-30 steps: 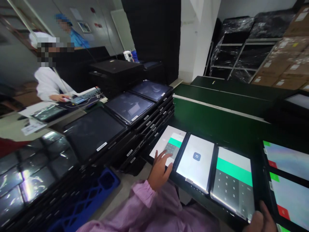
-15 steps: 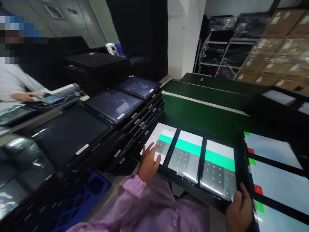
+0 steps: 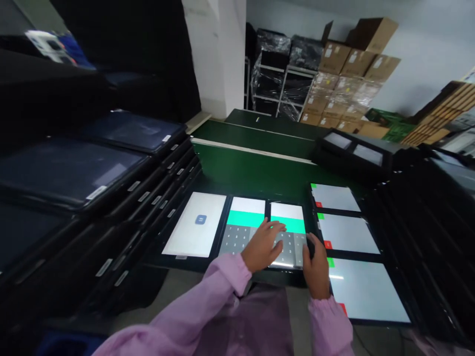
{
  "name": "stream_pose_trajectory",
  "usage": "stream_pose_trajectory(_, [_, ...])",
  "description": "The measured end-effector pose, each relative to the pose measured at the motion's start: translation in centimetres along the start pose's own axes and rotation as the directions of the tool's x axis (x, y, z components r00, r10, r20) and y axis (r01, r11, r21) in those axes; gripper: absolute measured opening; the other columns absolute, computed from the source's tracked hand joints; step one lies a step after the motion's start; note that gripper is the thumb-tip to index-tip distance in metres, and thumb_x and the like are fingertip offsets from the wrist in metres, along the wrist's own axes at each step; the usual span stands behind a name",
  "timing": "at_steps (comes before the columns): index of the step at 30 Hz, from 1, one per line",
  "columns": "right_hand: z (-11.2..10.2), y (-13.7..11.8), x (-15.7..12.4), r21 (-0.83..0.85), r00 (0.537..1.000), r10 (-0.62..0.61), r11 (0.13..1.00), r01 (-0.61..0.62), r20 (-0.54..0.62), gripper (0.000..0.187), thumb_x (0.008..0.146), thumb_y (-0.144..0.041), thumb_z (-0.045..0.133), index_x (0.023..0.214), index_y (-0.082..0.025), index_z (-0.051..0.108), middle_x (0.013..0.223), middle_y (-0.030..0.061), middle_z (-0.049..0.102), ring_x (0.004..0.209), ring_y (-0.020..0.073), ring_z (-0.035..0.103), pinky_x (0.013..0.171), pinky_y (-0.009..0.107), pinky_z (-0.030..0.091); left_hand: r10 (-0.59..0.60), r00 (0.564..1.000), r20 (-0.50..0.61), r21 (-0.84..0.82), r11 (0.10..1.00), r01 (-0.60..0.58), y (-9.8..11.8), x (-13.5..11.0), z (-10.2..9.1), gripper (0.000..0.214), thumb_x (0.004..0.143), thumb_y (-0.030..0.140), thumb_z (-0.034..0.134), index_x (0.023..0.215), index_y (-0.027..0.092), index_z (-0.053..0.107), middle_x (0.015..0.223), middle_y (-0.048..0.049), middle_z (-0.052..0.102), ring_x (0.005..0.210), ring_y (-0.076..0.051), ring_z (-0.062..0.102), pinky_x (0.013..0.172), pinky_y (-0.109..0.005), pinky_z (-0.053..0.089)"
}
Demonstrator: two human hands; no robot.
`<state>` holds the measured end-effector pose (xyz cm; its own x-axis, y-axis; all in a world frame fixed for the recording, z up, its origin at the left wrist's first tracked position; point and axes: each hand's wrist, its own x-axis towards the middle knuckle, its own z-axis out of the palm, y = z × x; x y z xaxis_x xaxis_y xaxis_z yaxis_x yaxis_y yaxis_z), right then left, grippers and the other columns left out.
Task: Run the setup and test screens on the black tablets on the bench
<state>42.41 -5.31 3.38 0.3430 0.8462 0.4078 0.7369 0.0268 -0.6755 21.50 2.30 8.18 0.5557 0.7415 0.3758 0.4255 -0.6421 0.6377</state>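
Middle tablet [image 3: 239, 231] shows 7, 4, 1 — left hand [image 3: 261, 248] partly across it.

dim overall, bright tablet screens [image 3: 195, 235], soft blur toward the left edge

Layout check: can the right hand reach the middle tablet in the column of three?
Probably yes: the right hand is close to the left edge of the middle tablet, and nothing visible stands between them.

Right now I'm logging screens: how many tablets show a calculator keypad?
2: middle tablet and right tablet of the side-by-side row, the latter partly hidden by the left hand.
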Motion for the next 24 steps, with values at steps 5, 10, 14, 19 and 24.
stream_pose_trajectory(5, [0.5,0.8,3.5,-0.029,0.995,-0.1,0.994,0.101,0.023,0.043,0.106,-0.041,0.04,0.137,-0.016,0.056,0.132,0.0161,0.065,0.125,0.0289,0.059,0.109,0.053,0.047,0.057,0.985,0.16,0.163,0.983,-0.084,-0.1,4.9,4.6,0.043,0.093,0.013,0.047,0.134,0.018,0.058,0.134,-0.012,0.069,0.15,-0.032,0.043,0.131,-0.064,0.021])
stream_pose_trajectory(10, [1.3,0.9,4.8,-0.048,0.986,-0.158,0.986,0.161,0.05,0.038,0.103,-0.038,0.04,0.125,-0.016,0.062,0.124,0.0167,0.067,0.119,0.0318,0.06,0.107,0.057,0.047,0.092,0.985,0.146,0.195,0.973,-0.12,-0.4,5.3,4.8,0.042,0.094,0.012,0.046,0.133,0.017,0.057,0.132,-0.0107,0.07,0.151,-0.029,0.042,0.133,-0.059,0.016])
stream_pose_trajectory(14, [1.4,0.7,4.7,-0.056,0.986,-0.162,0.985,0.163,0.022,0.039,0.105,-0.037,0.039,0.131,-0.015,0.059,0.128,0.0172,0.065,0.122,0.0318,0.059,0.108,0.057,0.047,0.1,0.979,0.179,0.209,0.968,-0.137,-0.4,5.3,4.9,0.043,0.093,0.011,0.046,0.134,0.016,0.056,0.133,-0.0109,0.069,0.152,-0.03,0.042,0.133,-0.06,0.015])
stream_pose_trajectory(19, [1.4,1.0,4.6,-0.07,0.985,-0.171,0.983,0.171,0.005,0.039,0.106,-0.037,0.039,0.131,-0.015,0.059,0.131,0.0177,0.064,0.126,0.032,0.057,0.11,0.058,0.046,0.061,0.98,0.19,0.203,0.974,-0.1,0.0,5.0,4.5,0.042,0.091,0.009,0.047,0.132,0.017,0.057,0.131,-0.0117,0.07,0.152,-0.03,0.041,0.132,-0.062,0.016])
stream_pose_trajectory(24, [0.9,1.1,4.0,-0.061,0.983,-0.18,0.982,0.181,0.021,0.038,0.106,-0.036,0.039,0.132,-0.016,0.058,0.134,0.0172,0.063,0.131,0.0324,0.055,0.113,0.06,0.043,-0.039,0.997,0.065,0.129,0.991,0.031,-0.4,2.9,1.2,0.043,0.09,0.006,0.046,0.13,0.021,0.055,0.135,-0.0093,0.067,0.147,-0.028,0.046,0.13,-0.062,0.023])
